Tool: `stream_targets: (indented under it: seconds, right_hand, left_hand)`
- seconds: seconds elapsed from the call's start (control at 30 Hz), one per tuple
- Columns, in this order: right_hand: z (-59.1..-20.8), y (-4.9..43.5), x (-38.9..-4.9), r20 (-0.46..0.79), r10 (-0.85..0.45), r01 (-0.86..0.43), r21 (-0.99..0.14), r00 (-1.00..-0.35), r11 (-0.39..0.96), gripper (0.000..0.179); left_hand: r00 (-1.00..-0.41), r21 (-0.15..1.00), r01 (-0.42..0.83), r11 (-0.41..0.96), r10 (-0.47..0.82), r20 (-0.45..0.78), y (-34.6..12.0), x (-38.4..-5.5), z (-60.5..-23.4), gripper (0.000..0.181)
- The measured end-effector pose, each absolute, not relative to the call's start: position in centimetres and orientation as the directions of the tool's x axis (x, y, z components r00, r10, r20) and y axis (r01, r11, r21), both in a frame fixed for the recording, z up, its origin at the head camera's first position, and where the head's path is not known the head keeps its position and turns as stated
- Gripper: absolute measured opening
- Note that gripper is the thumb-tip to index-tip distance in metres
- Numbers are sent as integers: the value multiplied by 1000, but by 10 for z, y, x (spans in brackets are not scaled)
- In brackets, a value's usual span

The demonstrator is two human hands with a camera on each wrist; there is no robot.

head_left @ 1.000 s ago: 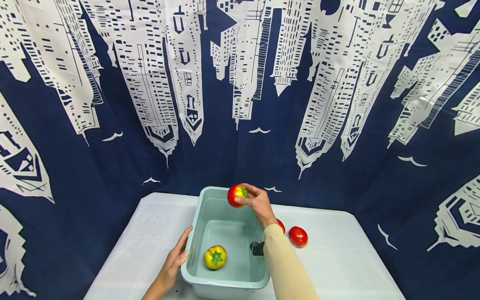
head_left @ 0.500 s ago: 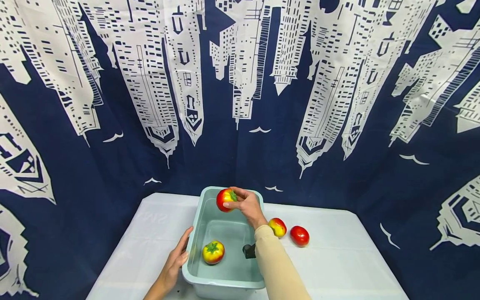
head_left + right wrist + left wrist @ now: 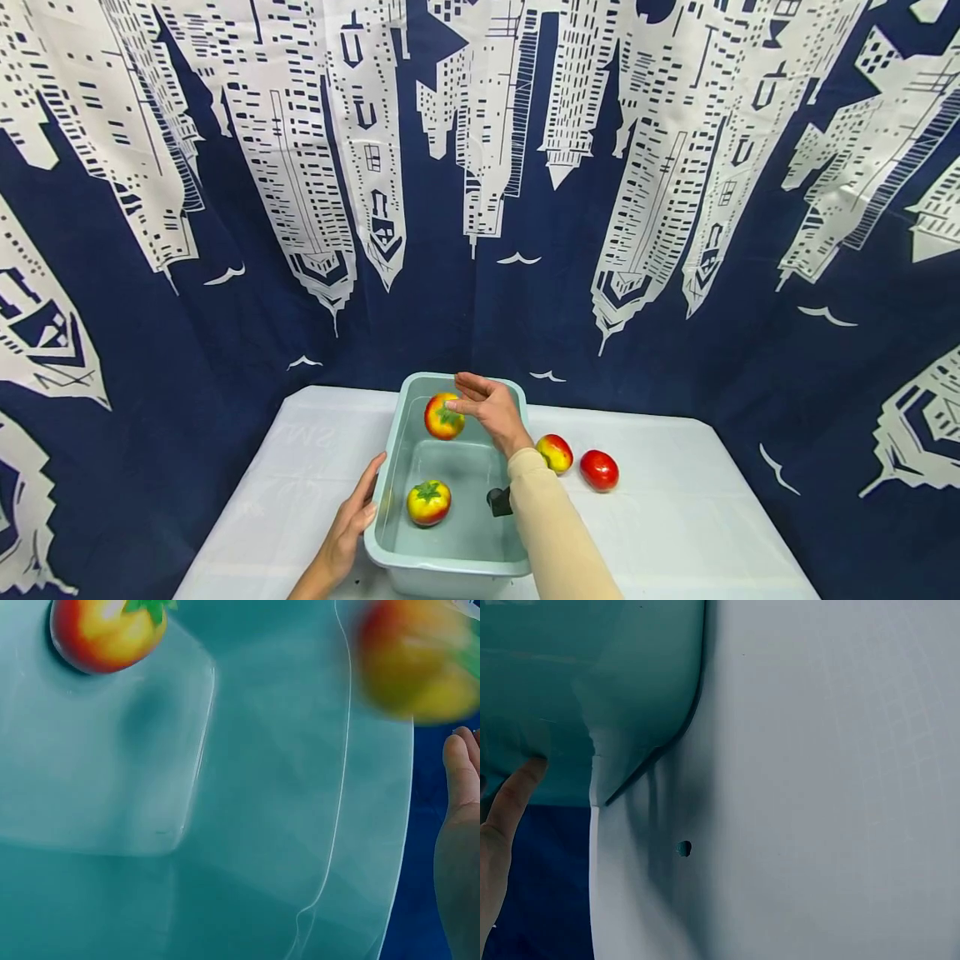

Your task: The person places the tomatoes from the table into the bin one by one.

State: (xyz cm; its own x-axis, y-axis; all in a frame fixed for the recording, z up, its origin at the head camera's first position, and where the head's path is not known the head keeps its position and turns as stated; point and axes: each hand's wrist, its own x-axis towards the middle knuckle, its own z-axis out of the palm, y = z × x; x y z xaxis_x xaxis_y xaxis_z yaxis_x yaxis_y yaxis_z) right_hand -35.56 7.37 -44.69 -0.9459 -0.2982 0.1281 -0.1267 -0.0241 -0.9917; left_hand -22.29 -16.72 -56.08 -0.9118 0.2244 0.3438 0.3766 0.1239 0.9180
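Note:
In the head view my right hand (image 3: 493, 414) hovers over the far end of a pale green plastic basin (image 3: 450, 568), fingers spread. A red-and-yellow tomato (image 3: 439, 423) with a green leafy top hangs in the air just below its fingers. The right wrist view shows that tomato as a blur (image 3: 412, 664), apart from the fingertips (image 3: 454, 750). Another yellow-and-red tomato (image 3: 429, 505) lies on the basin floor near its front left. My left hand (image 3: 347, 521) rests against the basin's left outer wall, its fingers extended; one fingertip (image 3: 535, 766) touches the wall in the left wrist view.
To the basin's right, a red-and-yellow fruit (image 3: 555, 454) and a glossy red one (image 3: 599, 471) lie on the white table (image 3: 675, 533). A dark blue curtain (image 3: 480, 333) with white buildings hangs behind. A black wrist camera (image 3: 498, 502) sits under my right sleeve.
My right hand moved left over the basin with the tomato, then let go, and the tomato now drops below the fingers. My left hand stays at the wall.

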Motion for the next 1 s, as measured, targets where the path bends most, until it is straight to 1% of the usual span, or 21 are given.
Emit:
stream_targets:
  seconds: [0.1, 0.27, 0.47, 0.73, 0.87, 1.0]
  right_hand:
    - [-445, 76, -356, 124, -307, -118, -992, -944, -39, 64]
    - [-440, 81, -356, 116, -291, -112, -993, -950, -31, 63]
    - [-436, 94, -358, 142, -252, -137, -990, -957, -35, 63]
    - [-436, 124, -359, 156, -126, -142, -983, -980, -113, 55]
    - [-436, 143, -361, 174, -64, -167, -982, -983, -93, 53]
    - [-440, 165, -361, 144, -34, -142, -989, -989, -41, 53]
  left_hand:
    - [-903, 912, 393, 119, 235, 359, -168, -223, -562, 60]
    - [-872, 888, 447, 108, 277, 405, -170, -224, -564, 60]
    - [-857, 877, 472, 87, 278, 433, -169, -224, -565, 61]
    - [-853, 868, 486, 101, 273, 445, -171, -226, -568, 61]
    - [-852, 867, 486, 106, 276, 444, -171, -226, -568, 60]
    - [-850, 868, 488, 94, 276, 448, -171, -225, -568, 60]
